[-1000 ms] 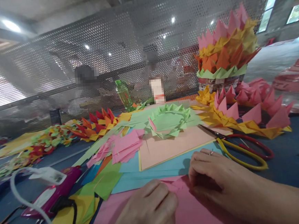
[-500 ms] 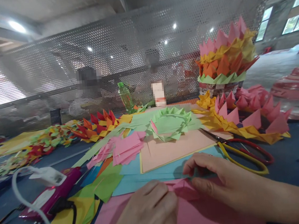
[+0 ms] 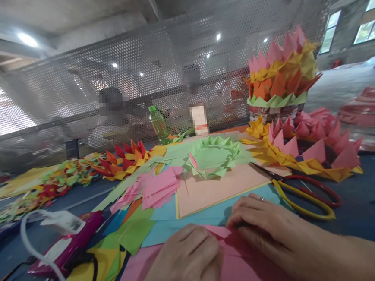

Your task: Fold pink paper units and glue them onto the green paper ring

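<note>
Where the left hand (image 3: 190, 257) and right hand (image 3: 268, 225) meet: small pink piece (image 3: 218, 230) between them, at the near middle of the bench (image 3: 370, 195).
Left hand grip: closed, fingers curled under, the piece showing at its right side; looks like the steadying hand, though the pinch itself is hidden.
Right hand grip: fingers bent, tips down at the piece's right end; cannot tell whether they pinch it or only press.
Why so low: both hands sit close over the large pink sheet (image 3: 239, 268), which probably serves as a flat backing to work against.
Pink piece: plain matt paper, a shade brighter than the sheet below; far edge slanting, a narrow flap showing, near part shadowed. Full outline covered by fingers.
Pink slips (image 3: 162, 188): loose fanned stack, far left of the hands, similar in colour; placed, I judge, for easy picking.
Scissors (image 3: 276, 178): blades pointing far left, red and yellow handles beside the right hand, likely for quick reach.
Green ring (image 3: 214, 171): pointed paper folds joined in a circle, lying flat beyond the peach sheet (image 3: 211, 192); seemingly set out of the working spot.
Power strip (image 3: 68, 243): near left, white and black plugs in, well apart from the hands.
</note>
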A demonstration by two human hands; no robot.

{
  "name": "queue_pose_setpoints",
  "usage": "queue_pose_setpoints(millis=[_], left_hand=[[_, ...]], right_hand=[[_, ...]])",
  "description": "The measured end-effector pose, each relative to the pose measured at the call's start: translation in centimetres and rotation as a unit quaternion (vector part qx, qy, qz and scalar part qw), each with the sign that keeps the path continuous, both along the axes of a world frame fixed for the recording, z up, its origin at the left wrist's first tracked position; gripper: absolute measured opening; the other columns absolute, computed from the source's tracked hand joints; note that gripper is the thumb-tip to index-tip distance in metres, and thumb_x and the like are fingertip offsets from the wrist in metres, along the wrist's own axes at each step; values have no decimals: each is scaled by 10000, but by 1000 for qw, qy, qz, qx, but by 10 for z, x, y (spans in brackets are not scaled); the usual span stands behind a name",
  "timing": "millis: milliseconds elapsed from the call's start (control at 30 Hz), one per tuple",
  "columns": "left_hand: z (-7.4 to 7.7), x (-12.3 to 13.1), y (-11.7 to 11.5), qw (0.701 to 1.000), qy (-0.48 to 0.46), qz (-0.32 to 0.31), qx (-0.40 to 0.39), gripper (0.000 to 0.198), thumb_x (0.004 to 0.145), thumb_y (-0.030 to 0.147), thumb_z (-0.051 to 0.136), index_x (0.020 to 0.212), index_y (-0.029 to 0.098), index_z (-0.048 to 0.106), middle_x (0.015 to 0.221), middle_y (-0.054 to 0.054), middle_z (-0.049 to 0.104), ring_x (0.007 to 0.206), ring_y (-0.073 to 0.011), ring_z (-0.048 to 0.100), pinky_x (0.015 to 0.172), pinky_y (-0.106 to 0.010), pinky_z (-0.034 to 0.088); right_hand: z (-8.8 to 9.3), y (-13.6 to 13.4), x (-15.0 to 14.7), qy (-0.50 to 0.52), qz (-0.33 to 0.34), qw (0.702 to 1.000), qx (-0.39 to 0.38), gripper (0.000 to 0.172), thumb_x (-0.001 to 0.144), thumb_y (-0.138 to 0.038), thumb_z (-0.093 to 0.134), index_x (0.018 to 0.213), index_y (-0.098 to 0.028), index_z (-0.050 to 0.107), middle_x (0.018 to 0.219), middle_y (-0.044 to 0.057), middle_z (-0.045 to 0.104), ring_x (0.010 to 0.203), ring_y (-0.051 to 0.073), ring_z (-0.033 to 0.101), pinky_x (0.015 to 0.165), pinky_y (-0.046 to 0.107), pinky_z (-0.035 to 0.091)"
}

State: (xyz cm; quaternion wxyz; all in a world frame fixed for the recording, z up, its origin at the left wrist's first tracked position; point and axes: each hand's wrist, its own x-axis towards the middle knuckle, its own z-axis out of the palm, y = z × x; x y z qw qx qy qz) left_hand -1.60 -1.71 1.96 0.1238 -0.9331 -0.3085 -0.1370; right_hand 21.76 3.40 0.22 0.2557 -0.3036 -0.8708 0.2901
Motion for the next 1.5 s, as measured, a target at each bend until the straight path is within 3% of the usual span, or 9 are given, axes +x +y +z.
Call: queue_pose_setpoints(millis=[200, 333, 467, 633, 833, 1000, 1133, 1300, 1500], left_hand=[[4, 2, -2, 999, 30, 15, -14, 364, 1043, 116, 303, 949, 154, 653, 875, -39, 641, 825, -191, 575, 790, -331, 495], [4, 3, 2, 999, 34, 7, -13, 380, 1059, 163, 284, 979, 135, 654, 885, -53, 636, 812, -196, 573, 761, -338, 511], [3, 2, 5, 1000, 15, 2, -10, 403, 1067, 181, 265, 1013, 128, 660, 898, -62, 643, 824, -198, 584, 767, -342, 525], [1, 1, 3, 1000, -5, -5, 0, 443, 1078, 215, 246, 1018, 134, 678, 875, -64, 647, 826, -191, 583, 795, -337, 532], [-1, -1, 6, 1000, 1, -5, -26, 467, 1076, 225, 244, 906, 130, 669, 852, -61, 631, 783, -191, 568, 741, -339, 534], [-1, -1, 9, 997, -72, -21, 10, 387, 1059, 166, 305, 967, 121, 678, 864, -62, 648, 825, -184, 603, 780, -333, 557], [6, 0, 3, 993, -108, -14, 45, 342, 1038, 121, 353, 1026, 133, 694, 932, -66, 698, 892, -180, 643, 828, -317, 566], [13, 4, -4, 997, -73, -26, -1, 342, 1042, 125, 375, 1047, 168, 714, 971, -22, 741, 893, -154, 678, 825, -274, 567], [12, 6, 1, 990, -131, -11, -46, 372, 1068, 167, 356, 1021, 169, 725, 1008, -12, 754, 956, -109, 690, 876, -199, 552]], right_hand=[[-1, -4, -2, 23, -48, 997, -53, 176, 989, -160, 489, 1054, -254, 622, 967, -24, 681, 901, 144, 610, 811, 266, 449], [2, -3, 0, 45, 2, 998, -51, 355, 946, -29, 420, 1073, -268, 649, 1011, -30, 688, 940, 127, 620, 851, 247, 456], [2, -3, 1, 60, 23, 998, -10, 408, 868, 40, 447, 1058, -249, 664, 1001, -16, 693, 948, 133, 618, 848, 241, 460], [-2, -1, 0, 66, 42, 995, 66, 314, 874, 12, 476, 1025, -198, 653, 950, 28, 688, 897, 154, 598, 832, 270, 454], [-2, 4, 1, 40, 65, 989, 128, 237, 857, 1, 542, 911, -204, 649, 851, 1, 649, 813, 147, 541, 776, 275, 432], [5, -2, 6, -32, 57, 961, 267, 152, 919, -101, 552, 825, -200, 616, 881, 21, 656, 809, 160, 543, 789, 299, 453], [0, -3, 9, -71, 49, 929, 361, 139, 955, -185, 533, 852, -218, 620, 951, 45, 688, 866, 210, 572, 856, 378, 465], [-8, -1, 8, -89, 33, 916, 389, 194, 939, -114, 505, 822, -207, 628, 901, 40, 701, 865, 210, 591, 802, 368, 477], [-9, 3, 10, -91, 49, 941, 323, 126, 882, -142, 564, 888, -231, 653, 947, 42, 708, 892, 209, 606, 837, 353, 485]])
